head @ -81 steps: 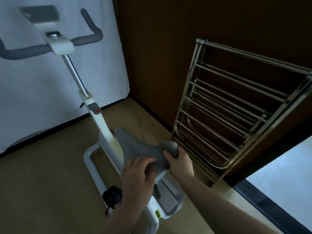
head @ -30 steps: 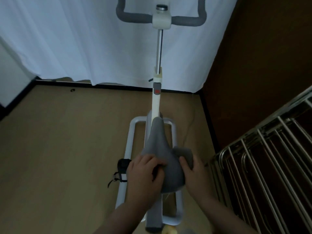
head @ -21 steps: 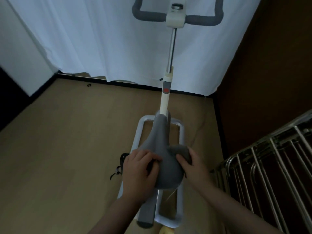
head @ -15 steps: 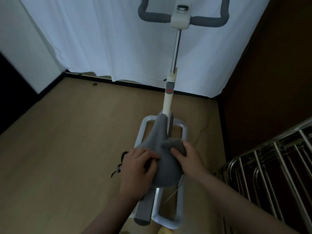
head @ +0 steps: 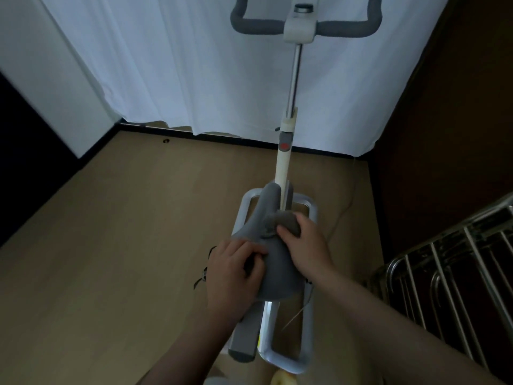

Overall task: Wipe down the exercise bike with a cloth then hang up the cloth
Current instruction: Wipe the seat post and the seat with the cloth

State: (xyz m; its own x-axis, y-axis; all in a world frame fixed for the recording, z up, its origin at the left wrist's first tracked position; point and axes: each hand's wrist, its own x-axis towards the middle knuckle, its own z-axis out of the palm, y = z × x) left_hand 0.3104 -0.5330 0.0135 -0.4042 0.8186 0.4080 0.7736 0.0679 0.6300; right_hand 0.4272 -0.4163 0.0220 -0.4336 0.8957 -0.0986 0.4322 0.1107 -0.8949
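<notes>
While the left hand [head: 233, 269] curls over the near-left edge of the grey saddle [head: 273, 254] to steady it, the right hand [head: 304, 243] bunches a grey cloth [head: 287, 222] in its closed fingers and presses it against the saddle's right side, where the seat narrows toward its nose. The exercise bike [head: 286, 162] stands on a tan floor before a white curtain [head: 211, 65], its handlebars [head: 305, 23] at the far end, apparently untouched. A metal drying rack [head: 455, 268] (the likely place to hang the cloth) leans at the right, near the bike but not touching it. Cloth and saddle are almost the same grey in dim light, so patches could be missed. A hard push sideways might also twist the saddle or rock the light frame toward the rack.
</notes>
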